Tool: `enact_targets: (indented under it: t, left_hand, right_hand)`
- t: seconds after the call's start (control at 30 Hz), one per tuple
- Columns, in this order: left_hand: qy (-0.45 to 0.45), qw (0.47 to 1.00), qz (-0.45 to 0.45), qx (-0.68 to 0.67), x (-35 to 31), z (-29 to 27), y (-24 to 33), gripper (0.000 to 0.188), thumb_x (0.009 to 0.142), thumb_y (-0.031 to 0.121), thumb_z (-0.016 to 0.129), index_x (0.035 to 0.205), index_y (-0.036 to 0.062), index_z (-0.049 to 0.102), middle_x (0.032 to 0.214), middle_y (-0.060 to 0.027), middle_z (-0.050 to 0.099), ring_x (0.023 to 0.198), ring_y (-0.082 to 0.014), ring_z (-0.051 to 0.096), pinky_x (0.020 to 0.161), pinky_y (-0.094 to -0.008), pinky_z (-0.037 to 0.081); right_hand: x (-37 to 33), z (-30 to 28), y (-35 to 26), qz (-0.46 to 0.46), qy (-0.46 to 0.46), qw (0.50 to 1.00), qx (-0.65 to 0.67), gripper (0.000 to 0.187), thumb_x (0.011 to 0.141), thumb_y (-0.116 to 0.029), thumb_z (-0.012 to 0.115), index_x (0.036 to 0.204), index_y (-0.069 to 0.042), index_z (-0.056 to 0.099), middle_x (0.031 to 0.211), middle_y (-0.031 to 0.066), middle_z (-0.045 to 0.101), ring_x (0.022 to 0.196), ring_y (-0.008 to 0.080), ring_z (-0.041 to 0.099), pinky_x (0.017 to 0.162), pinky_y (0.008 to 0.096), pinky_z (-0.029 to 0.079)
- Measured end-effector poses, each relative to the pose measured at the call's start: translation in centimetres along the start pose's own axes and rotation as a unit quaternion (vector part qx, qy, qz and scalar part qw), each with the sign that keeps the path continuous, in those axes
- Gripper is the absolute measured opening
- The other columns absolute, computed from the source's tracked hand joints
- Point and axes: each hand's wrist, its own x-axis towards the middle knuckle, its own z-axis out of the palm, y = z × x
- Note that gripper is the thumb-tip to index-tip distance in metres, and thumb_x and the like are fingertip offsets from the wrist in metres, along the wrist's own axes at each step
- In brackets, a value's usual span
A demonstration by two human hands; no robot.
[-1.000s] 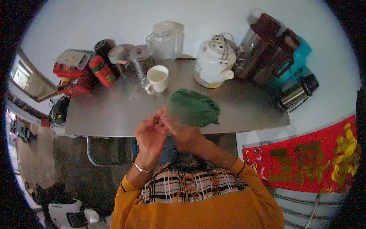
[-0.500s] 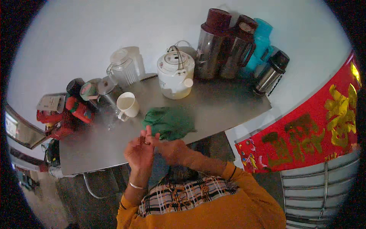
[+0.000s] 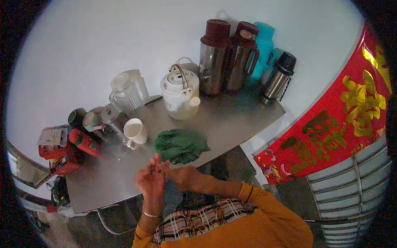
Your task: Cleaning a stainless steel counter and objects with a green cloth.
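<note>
Just in front of the table's near edge, my left hand (image 3: 150, 182) is turned palm up with its fingers stretched out, a bangle (image 3: 152, 215) on its wrist. My right hand (image 3: 182, 175) reaches across from the right, and its closed fingertips meet the fingers of my left hand. A small ring-like band shows there; what the right fingertips grip is too small to make out. Beyond both hands a crumpled green cloth (image 3: 181, 145) lies on the metal table (image 3: 103, 177). To the cloth's left stands a white mug (image 3: 135, 131).
A white teapot (image 3: 180, 97), two dark-red-topped thermos flasks (image 3: 214, 62), a blue flask (image 3: 263, 47) and a steel flask (image 3: 278, 78) line the wall. At left are a ribbed clear jug (image 3: 124, 91), glass jars and red packages (image 3: 84, 141). A red banner (image 3: 326, 136) hangs right.
The view has shifted, so the table things sit lower and a little left. My hands stay together at the left hand's fingers, with the right fingertips still closed there.
</note>
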Motion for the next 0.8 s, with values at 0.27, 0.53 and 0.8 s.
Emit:
enact_targets:
  t: [0.27, 0.53, 0.8]
  left_hand:
    - [-0.065, 0.998, -0.01, -0.012, -0.4, -1.0, 2.1, 0.013, 0.067, 0.012, 0.055, 0.069, 0.0026, 0.063, 0.1, -0.013, 0.064, 0.115, -0.0282, 0.049, 0.101, -0.059, 0.026]
    - [-0.02, 0.999, 0.034, 0.002, -1.3, -2.1, 4.9, 0.005, 0.068, 0.008, 0.057, 0.064, 0.0051, 0.059, 0.097, -0.0124, 0.064, 0.114, -0.0267, 0.049, 0.102, -0.0596, 0.025]
    - [0.02, 0.999, 0.042, -0.015, -2.2, -3.1, 7.3, 0.006, 0.068, 0.009, 0.056, 0.064, 0.0045, 0.059, 0.093, -0.0112, 0.065, 0.11, -0.0259, 0.053, 0.102, -0.0581, 0.025]
  right_hand:
    - [1.2, 1.0, -1.6, 0.039, -0.073, 0.996, 0.041, 0.087, 0.068, -0.009, 0.059, 0.142, -0.02, 0.015, 0.069, 0.0108, 0.06, 0.054, 0.0285, 0.059, 0.043, 0.0385, 0.047]
    - [2.9, 3.3, -3.1, 0.006, -0.052, 0.998, -0.041, 0.081, 0.07, -0.008, 0.057, 0.141, -0.02, 0.02, 0.066, 0.0102, 0.057, 0.052, 0.0295, 0.058, 0.041, 0.0418, 0.045]
    - [4.3, 4.1, -5.0, -0.035, -0.039, 0.997, -0.057, 0.078, 0.069, -0.008, 0.058, 0.138, -0.015, 0.024, 0.067, 0.0095, 0.058, 0.052, 0.0293, 0.058, 0.041, 0.0419, 0.046]
